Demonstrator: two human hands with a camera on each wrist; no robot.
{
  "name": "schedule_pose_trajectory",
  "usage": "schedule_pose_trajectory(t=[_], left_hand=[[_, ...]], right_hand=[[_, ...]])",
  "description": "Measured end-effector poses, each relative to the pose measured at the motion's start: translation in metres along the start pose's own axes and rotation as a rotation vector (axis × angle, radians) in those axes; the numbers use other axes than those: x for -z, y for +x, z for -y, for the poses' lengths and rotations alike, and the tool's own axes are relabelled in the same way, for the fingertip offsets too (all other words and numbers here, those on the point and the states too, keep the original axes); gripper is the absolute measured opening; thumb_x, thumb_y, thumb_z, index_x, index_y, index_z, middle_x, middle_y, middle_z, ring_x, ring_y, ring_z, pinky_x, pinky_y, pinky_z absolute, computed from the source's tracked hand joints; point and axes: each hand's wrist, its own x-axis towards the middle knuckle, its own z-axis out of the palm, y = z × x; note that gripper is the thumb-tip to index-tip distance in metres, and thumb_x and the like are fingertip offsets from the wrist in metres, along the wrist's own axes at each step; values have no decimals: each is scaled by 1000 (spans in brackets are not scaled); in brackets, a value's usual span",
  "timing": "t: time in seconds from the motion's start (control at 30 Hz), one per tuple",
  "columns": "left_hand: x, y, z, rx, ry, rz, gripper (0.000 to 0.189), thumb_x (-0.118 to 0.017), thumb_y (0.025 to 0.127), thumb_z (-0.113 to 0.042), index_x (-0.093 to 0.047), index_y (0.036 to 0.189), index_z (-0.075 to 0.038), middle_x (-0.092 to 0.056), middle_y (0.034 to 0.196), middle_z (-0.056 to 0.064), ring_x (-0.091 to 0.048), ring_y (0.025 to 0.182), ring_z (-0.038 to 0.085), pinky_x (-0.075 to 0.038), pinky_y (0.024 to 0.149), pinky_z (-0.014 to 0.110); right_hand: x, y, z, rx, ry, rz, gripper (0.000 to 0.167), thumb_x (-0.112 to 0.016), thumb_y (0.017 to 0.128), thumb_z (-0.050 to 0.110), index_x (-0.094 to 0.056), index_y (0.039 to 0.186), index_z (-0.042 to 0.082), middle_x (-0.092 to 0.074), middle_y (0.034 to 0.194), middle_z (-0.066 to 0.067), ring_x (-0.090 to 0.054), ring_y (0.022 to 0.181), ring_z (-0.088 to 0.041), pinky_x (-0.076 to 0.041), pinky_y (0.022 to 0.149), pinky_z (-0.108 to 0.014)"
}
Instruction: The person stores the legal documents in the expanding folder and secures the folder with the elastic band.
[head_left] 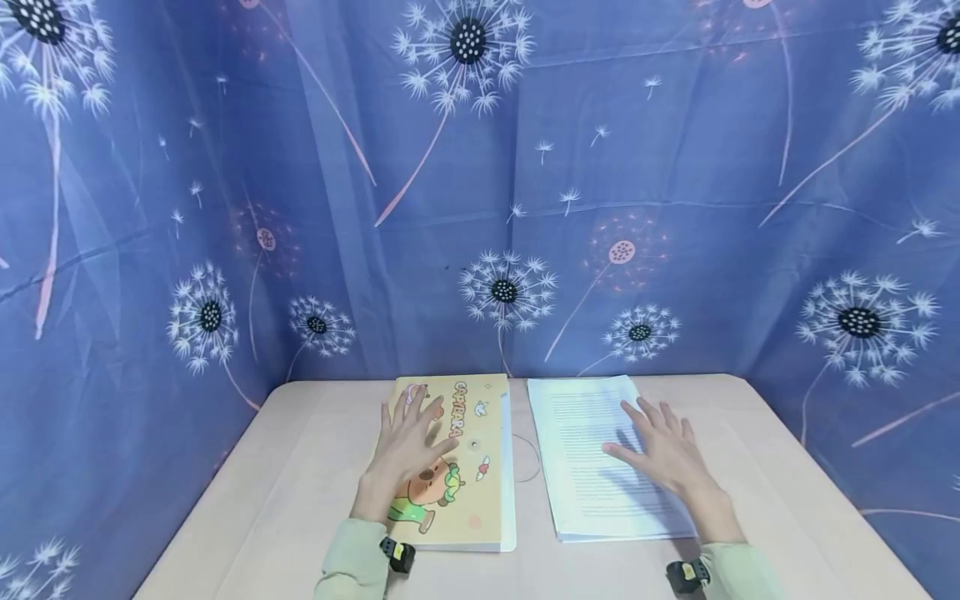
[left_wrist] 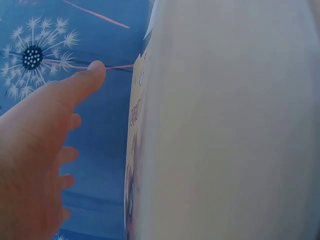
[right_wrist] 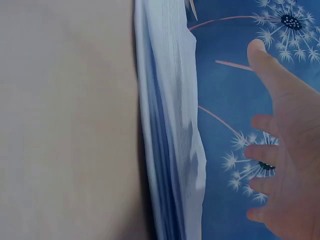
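A yellow folder (head_left: 480,500) with cartoon capybara drawings and the word CAPYBARA lies left of the middle of the table, white sheets showing along its right edge. My left hand (head_left: 408,446) is spread over it, fingers pointing away; the left wrist view shows a gap between this hand (left_wrist: 45,135) and the folder (left_wrist: 134,150). To the right lies a stack of printed paper (head_left: 585,450), its sheets slightly fanned. Above its right part my right hand (head_left: 663,450) is spread and holds nothing. In the right wrist view, that hand (right_wrist: 290,160) stands apart from the paper stack (right_wrist: 172,120).
The pale table (head_left: 262,467) has rounded back corners. A blue curtain (head_left: 435,317) printed with dandelions closes off the back and both sides. Between folder and paper, a thin round line (head_left: 536,458) shows on the tabletop. A black device sits on each wrist.
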Motion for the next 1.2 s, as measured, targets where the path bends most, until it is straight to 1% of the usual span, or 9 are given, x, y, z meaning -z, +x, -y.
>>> schedule_pose_trajectory(t=[0.2, 0.3, 0.4, 0.47, 0.57, 0.67, 0.8, 0.97, 1.2], left_hand=[[1, 4, 1, -10, -8, 22, 75, -60, 90, -60, -44, 151, -19, -27, 162, 15, -17, 152, 40, -4, 117, 69], [2, 7, 0, -14, -15, 35, 73, -60, 91, -57, -43, 151, -19, -29, 161, 16, -19, 151, 40, -7, 118, 68], [5, 11, -3, -27, -46, 47, 71, -60, 92, -55, -43, 151, -19, -35, 159, 15, -27, 148, 41, -13, 117, 67], [7, 12, -4, -37, -88, 67, 67, -61, 93, -52, -46, 149, -17, -41, 155, 14, -34, 144, 41, -18, 117, 66], [8, 13, -6, -49, -138, 128, 62, -59, 96, -48, -48, 148, -16, -46, 152, 14, -41, 140, 39, -26, 116, 62], [7, 13, -7, -63, -152, 166, 56, -57, 98, -44, -51, 145, -16, -49, 149, 14, -47, 136, 37, -32, 113, 58], [7, 14, -12, -92, -137, 175, 52, -58, 98, -40, -53, 144, -16, -54, 144, 11, -52, 131, 35, -39, 109, 55], [7, 17, -19, -126, -126, 181, 53, -60, 97, -38, -54, 143, -13, -57, 140, 11, -55, 128, 35, -43, 106, 54], [6, 18, -28, -130, -164, 211, 48, -59, 98, -37, -55, 141, -15, -54, 145, 10, -47, 137, 35, -39, 110, 55]], right_hand=[[-2, 4, 7, 36, 23, -25, 80, -60, 89, 62, -47, 147, 8, -44, 149, -25, -31, 139, -54, -19, 107, -76], [-2, 7, 12, 64, 59, -45, 71, -63, 91, 55, -53, 143, 8, -52, 142, -24, -41, 132, -51, -28, 105, -72], [-2, 11, 17, 92, 94, -43, 62, -66, 91, 47, -57, 138, 7, -58, 135, -22, -49, 122, -47, -36, 99, -69], [-3, 13, 21, 106, 112, -28, 59, -68, 91, 44, -59, 136, 7, -60, 132, -19, -52, 117, -44, -39, 96, -66], [-5, 15, 28, 125, 146, -12, 55, -69, 91, 39, -60, 134, 7, -62, 128, -17, -55, 113, -41, -43, 93, -64], [-8, 15, 35, 143, 174, -8, 53, -70, 91, 36, -61, 134, 7, -63, 127, -16, -56, 111, -39, -46, 92, -63], [-12, 18, 42, 168, 193, -9, 54, -71, 90, 34, -59, 136, 7, -63, 128, -15, -56, 112, -39, -48, 92, -61], [-14, 24, 55, 185, 208, 12, 56, -71, 90, 34, -57, 138, 9, -63, 129, -14, -56, 113, -40, -44, 96, -63], [-20, 31, 71, 211, 216, 59, 56, -69, 91, 36, -56, 139, 11, -63, 129, -11, -59, 116, -39, -40, 102, -64]])
